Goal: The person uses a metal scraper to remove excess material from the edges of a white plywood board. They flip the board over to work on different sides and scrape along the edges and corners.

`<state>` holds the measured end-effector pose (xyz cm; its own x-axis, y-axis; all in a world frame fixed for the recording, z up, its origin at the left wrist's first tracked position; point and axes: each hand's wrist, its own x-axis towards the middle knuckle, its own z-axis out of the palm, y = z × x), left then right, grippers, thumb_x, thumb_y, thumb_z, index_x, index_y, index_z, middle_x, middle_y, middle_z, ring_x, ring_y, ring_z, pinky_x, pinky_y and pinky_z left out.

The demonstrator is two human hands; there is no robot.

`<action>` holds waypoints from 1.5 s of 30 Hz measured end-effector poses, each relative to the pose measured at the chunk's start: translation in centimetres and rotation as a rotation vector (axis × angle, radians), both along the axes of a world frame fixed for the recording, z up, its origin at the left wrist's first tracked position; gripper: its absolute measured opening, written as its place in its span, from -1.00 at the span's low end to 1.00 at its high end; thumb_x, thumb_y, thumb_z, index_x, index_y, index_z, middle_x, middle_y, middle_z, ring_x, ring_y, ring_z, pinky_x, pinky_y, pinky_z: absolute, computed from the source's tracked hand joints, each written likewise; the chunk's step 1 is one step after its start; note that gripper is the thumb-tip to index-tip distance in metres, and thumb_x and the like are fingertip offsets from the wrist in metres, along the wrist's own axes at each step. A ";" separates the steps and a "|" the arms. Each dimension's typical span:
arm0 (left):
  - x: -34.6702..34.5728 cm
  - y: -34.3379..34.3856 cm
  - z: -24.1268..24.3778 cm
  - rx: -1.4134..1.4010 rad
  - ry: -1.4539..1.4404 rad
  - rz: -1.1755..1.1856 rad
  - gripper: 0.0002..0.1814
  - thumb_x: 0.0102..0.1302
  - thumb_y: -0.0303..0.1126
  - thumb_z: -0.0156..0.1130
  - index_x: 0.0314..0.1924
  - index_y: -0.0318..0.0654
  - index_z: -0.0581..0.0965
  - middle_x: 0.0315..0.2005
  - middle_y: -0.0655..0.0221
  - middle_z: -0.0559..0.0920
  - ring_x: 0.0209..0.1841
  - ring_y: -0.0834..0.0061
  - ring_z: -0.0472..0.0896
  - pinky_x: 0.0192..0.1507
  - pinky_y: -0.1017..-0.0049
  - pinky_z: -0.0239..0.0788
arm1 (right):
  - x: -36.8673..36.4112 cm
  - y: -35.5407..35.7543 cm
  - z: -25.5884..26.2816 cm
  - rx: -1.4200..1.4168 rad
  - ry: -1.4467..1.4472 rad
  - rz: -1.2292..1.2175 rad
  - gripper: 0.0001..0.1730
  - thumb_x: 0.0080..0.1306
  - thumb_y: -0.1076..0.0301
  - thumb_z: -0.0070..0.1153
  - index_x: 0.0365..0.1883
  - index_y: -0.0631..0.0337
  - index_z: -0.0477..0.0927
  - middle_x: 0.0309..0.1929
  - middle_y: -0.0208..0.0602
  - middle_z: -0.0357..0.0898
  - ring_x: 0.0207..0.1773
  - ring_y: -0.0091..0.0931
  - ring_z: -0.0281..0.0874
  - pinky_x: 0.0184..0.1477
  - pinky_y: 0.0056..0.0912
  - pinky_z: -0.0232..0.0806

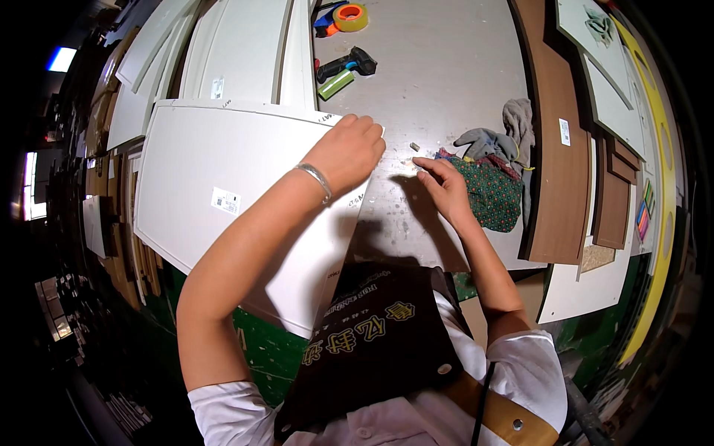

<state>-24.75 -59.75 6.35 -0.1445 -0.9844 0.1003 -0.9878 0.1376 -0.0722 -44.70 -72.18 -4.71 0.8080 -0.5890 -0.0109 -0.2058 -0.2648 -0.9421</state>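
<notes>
A white cabinet panel (184,161) with a printed label (226,200) lies before me, its near end reaching past the table edge. My left hand (354,148), with a silver bangle at the wrist, is curled over the panel's far right corner; its fingertips are hidden. To the right of the panel, my right hand (448,187) hovers low over the grey tabletop (435,67), thumb and index finger a little apart. Just beyond those fingertips lies a small stub (414,146). Beside this hand sits a green patterned cloth (493,192).
Grey work gloves (491,144) lie behind the cloth. Farther off are a cordless tool (348,64), a green cylinder (336,85) and a tape roll (350,18). White panels (240,50) are stacked at left, brown panels (549,167) at right. A yellow strip (664,167) runs along the far right.
</notes>
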 end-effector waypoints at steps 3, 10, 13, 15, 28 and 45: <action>1.0 0.2 -0.4 -0.005 0.162 0.049 -0.97 0.13 -0.49 0.15 -0.41 -0.26 0.48 -0.42 0.27 0.48 -0.24 0.29 0.46 -0.09 0.36 0.31 | -0.4 -0.2 -0.4 -0.016 0.009 -0.019 -0.70 0.28 0.42 0.18 -0.01 0.11 0.67 -0.33 -0.33 0.52 -0.33 -0.50 0.41 -0.25 -0.47 0.30; 1.4 0.7 -0.7 0.038 0.409 0.161 -0.97 0.16 -0.48 0.10 -0.39 -0.25 0.44 -0.40 0.25 0.46 -0.24 0.22 0.43 -0.05 0.31 0.28 | -1.0 -0.5 -0.9 -0.011 -0.010 -0.038 -0.71 0.27 0.42 0.19 -0.01 0.11 0.67 -0.38 -0.33 0.50 -0.35 -0.50 0.39 -0.27 -0.46 0.29; 1.5 1.0 -0.9 0.041 0.432 0.166 -0.97 0.17 -0.47 0.09 -0.38 -0.24 0.43 -0.39 0.25 0.46 -0.23 0.22 0.43 -0.03 0.31 0.27 | -1.0 -0.5 -1.5 -0.017 -0.002 -0.044 -0.71 0.28 0.42 0.19 -0.02 0.11 0.67 -0.37 -0.32 0.50 -0.36 -0.49 0.40 -0.27 -0.46 0.29; 1.6 1.1 -1.0 0.043 0.450 0.172 -0.97 0.17 -0.47 0.09 -0.38 -0.24 0.43 -0.39 0.25 0.46 -0.23 0.23 0.43 -0.02 0.32 0.27 | -0.9 -0.5 -1.4 -0.017 0.029 -0.049 -0.71 0.28 0.41 0.18 -0.02 0.12 0.67 -0.36 -0.31 0.50 -0.35 -0.48 0.41 -0.26 -0.45 0.30; 1.9 2.1 -0.3 -0.028 0.573 0.228 -0.88 0.19 -0.48 0.25 -0.24 -0.24 0.56 -0.32 0.27 0.55 -0.17 0.23 0.50 -0.08 0.31 0.38 | 4.4 0.4 4.7 -0.463 -0.191 0.075 -0.80 0.24 0.36 0.21 -0.15 0.07 0.69 -0.19 -0.34 0.58 -0.08 -0.32 0.53 -0.03 -0.23 0.31; 1.5 2.8 -0.6 -0.053 0.697 0.299 -0.90 0.16 -0.42 0.31 -0.30 -0.22 0.64 -0.32 0.32 0.59 -0.13 0.26 0.53 -0.02 0.33 0.39 | 7.9 0.4 7.2 -0.491 0.033 0.402 -0.86 0.19 0.36 0.12 -0.39 0.26 0.52 -0.47 -0.15 0.52 -0.44 -0.24 0.47 -0.34 -0.24 0.29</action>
